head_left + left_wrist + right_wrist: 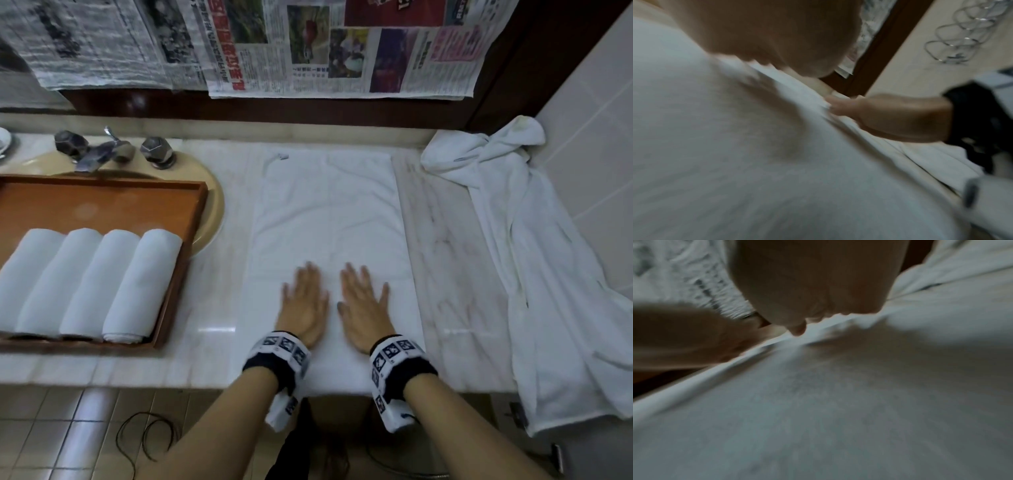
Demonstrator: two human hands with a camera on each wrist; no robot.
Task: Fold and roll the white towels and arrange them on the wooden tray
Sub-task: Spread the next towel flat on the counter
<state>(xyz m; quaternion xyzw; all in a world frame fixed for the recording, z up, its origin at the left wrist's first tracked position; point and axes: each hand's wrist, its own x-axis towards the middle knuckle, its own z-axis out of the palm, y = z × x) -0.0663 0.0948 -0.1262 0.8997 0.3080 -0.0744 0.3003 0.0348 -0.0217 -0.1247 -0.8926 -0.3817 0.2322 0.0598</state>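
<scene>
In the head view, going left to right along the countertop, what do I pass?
Wooden tray holding four rolled towels → flat towel with left hand then right hand resting on it → crumpled towel by the wall.

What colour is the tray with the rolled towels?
Reddish-brown wood; the wooden tray shows best in the head view.

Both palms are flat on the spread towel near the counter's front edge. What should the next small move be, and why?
Probably curl the fingers under the near edge of the flat towel and start rolling it away. The left hand and right hand lie open on it side by side, it already looks smooth, and four rolls sit in the tray with room behind them.
</scene>
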